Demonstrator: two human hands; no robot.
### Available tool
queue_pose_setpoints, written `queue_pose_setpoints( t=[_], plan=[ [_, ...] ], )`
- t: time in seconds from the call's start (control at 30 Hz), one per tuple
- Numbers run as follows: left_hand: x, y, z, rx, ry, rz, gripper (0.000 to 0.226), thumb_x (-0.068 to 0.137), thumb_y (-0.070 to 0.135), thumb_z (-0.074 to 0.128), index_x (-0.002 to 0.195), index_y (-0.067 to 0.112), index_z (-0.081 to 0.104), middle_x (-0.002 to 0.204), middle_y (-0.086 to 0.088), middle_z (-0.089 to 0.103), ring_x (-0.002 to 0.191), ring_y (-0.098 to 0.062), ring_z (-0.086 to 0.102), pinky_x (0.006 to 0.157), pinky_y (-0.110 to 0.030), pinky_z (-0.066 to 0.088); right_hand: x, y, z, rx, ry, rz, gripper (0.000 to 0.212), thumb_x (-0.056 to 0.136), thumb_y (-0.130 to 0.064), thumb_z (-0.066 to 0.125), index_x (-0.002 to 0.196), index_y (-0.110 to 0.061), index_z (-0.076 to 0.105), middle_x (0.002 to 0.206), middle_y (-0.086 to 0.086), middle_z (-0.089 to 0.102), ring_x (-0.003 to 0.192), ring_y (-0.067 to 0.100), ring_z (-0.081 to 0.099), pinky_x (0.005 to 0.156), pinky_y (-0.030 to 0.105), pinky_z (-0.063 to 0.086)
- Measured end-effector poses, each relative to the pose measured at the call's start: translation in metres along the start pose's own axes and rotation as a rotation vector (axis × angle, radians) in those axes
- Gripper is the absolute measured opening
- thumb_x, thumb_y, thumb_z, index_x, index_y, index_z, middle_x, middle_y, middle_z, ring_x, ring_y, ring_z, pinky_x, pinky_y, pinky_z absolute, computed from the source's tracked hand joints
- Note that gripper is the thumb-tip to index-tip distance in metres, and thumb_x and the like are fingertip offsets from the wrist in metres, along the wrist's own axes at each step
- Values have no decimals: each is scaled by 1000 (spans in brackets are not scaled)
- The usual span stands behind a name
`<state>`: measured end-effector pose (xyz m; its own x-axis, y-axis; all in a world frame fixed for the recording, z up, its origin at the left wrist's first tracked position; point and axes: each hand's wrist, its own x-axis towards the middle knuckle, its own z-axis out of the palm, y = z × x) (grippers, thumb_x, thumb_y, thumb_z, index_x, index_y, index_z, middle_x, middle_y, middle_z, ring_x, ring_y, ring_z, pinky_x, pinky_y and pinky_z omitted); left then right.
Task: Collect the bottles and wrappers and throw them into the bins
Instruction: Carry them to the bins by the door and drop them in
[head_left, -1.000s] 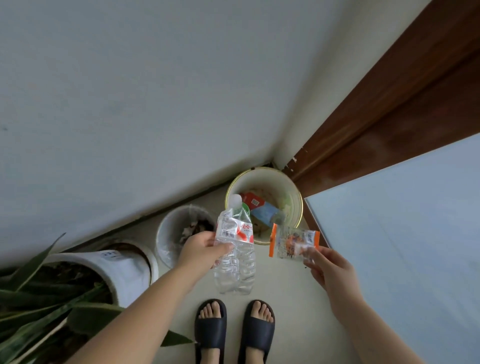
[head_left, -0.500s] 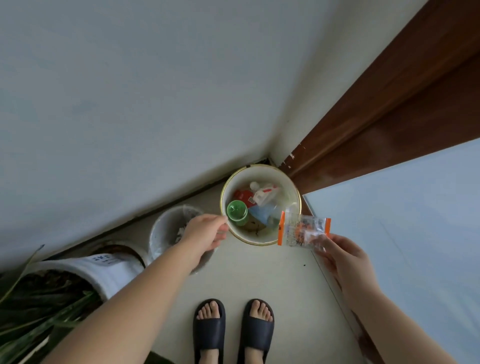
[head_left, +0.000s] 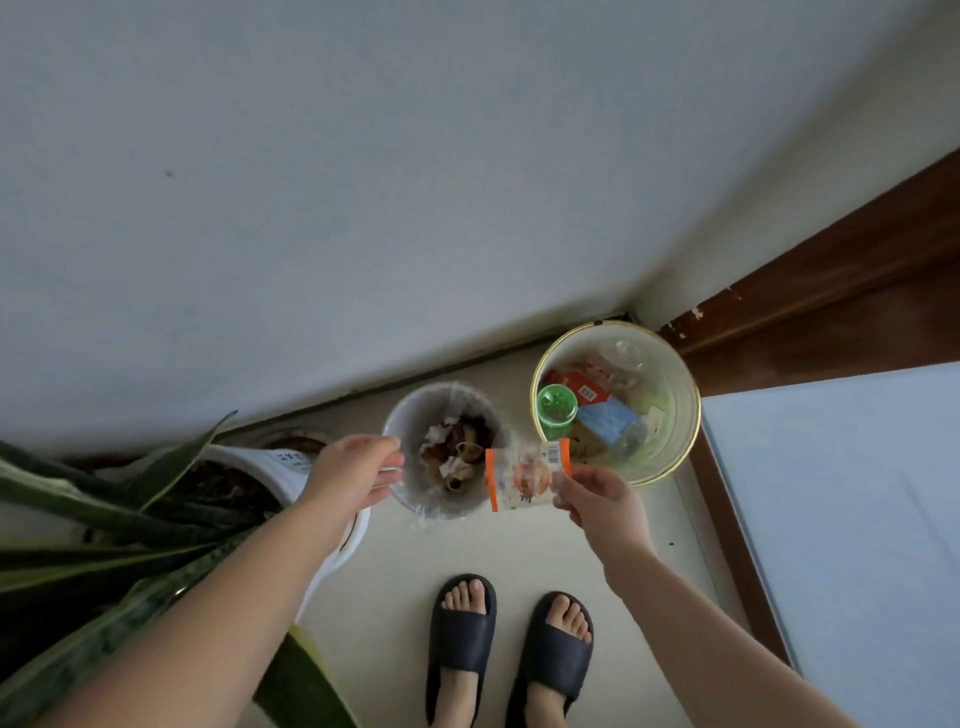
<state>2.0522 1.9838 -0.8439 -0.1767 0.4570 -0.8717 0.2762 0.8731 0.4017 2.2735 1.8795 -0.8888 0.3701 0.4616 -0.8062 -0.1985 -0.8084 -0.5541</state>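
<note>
My right hand (head_left: 602, 504) pinches a clear wrapper with orange ends (head_left: 524, 474) and holds it over the gap between two bins. The wrapper overlaps the right rim of the smaller grey bin (head_left: 410, 415), which holds crumpled brown and white scraps. The larger cream bin (head_left: 675, 395) to the right holds a clear plastic bottle (head_left: 621, 364), a green cup, and red and blue packets. At the grey bin's left rim my left hand (head_left: 353, 475) hovers empty, its fingers loosely curled.
A white plant pot (head_left: 291, 467) with long green leaves (head_left: 104, 509) stands at my left. The wall runs behind the bins, with a brown wooden door frame (head_left: 831, 322) at the right. A pale blue surface (head_left: 841, 519) fills the right side. My sandalled feet (head_left: 509, 644) stand on the cream floor.
The bottle left my left hand and now lies in the cream bin. That hand shifted left to the grey bin. My right hand carried the wrapper left toward the grey bin.
</note>
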Motion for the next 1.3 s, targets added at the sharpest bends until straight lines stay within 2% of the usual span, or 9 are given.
queue_pose_setpoints(
  t=[0.13, 0.23, 0.4, 0.6, 0.73, 0.8, 0.93, 1.1, 1.3],
  plan=[
    [7, -3, -7, -10, 16, 6, 11, 90, 17, 57, 80, 14, 62, 88, -6, 68, 82, -19, 63, 72, -27, 48, 14, 10, 36, -95, -10, -26, 10, 82, -24, 68, 82, -15, 65, 69, 1, 65, 66, 16, 56, 67, 32, 45],
    [15, -9, -8, -5, 24, 48, 11, 86, 20, 59, 90, 12, 66, 88, -2, 72, 87, -19, 67, 77, -31, 51, 29, 18, 60, -165, -30, -32, 14, 81, -24, 69, 88, -12, 67, 73, 1, 67, 69, 17, 58, 67, 29, 45],
    [20, -10, -6, -43, 31, 56, 8, 86, 17, 59, 79, 17, 62, 90, -6, 72, 91, -24, 68, 75, -31, 51, 38, 21, 83, -284, -42, -34, 31, 81, -23, 69, 109, -15, 60, 103, 0, 62, 91, 17, 57, 76, 27, 40],
    [5, 5, -8, -30, 46, 105, 11, 85, 19, 57, 76, 19, 63, 92, -7, 73, 91, -23, 68, 82, -36, 52, 20, -17, 59, -364, 2, -126, 39, 82, -26, 67, 119, -14, 59, 116, 0, 65, 100, 14, 57, 84, 27, 38],
    [-27, 33, -1, -22, 28, 162, 16, 87, 16, 55, 72, 18, 60, 85, -7, 69, 83, -24, 62, 78, -37, 50, 2, -65, 25, -472, 49, -241, 39, 85, -32, 60, 122, -21, 58, 120, 0, 65, 111, 20, 58, 90, 31, 42],
    [-49, 51, 2, 35, 10, 211, 17, 88, 19, 54, 72, 18, 60, 88, -10, 69, 85, -26, 62, 84, -43, 51, -13, -94, 5, -498, 73, -316, 39, 87, -35, 57, 124, -23, 57, 124, 0, 63, 112, 21, 57, 90, 33, 41],
    [-107, 91, 9, 284, 39, 403, 20, 85, 32, 55, 101, 24, 63, 101, 2, 67, 96, -19, 61, 90, -40, 50, -60, -157, -38, -528, 138, -486, 40, 88, -34, 56, 127, -22, 54, 127, -1, 57, 97, 17, 59, 82, 29, 38],
    [-198, 151, 15, 453, 93, 626, 29, 85, 35, 56, 112, 23, 60, 96, 11, 58, 97, -15, 58, 87, -30, 45, -136, -231, -97, -642, 341, -786, 40, 88, -32, 58, 125, -20, 54, 135, 1, 54, 124, 25, 47, 101, 41, 39],
    [-322, 220, 16, 411, 116, 866, 27, 83, 39, 56, 107, 28, 61, 98, 14, 62, 92, -11, 61, 82, -30, 50, -247, -303, -167, -740, 573, -1050, 50, 87, -43, 54, 131, -19, 50, 137, 1, 54, 130, 21, 45, 106, 40, 34]
  ],
)
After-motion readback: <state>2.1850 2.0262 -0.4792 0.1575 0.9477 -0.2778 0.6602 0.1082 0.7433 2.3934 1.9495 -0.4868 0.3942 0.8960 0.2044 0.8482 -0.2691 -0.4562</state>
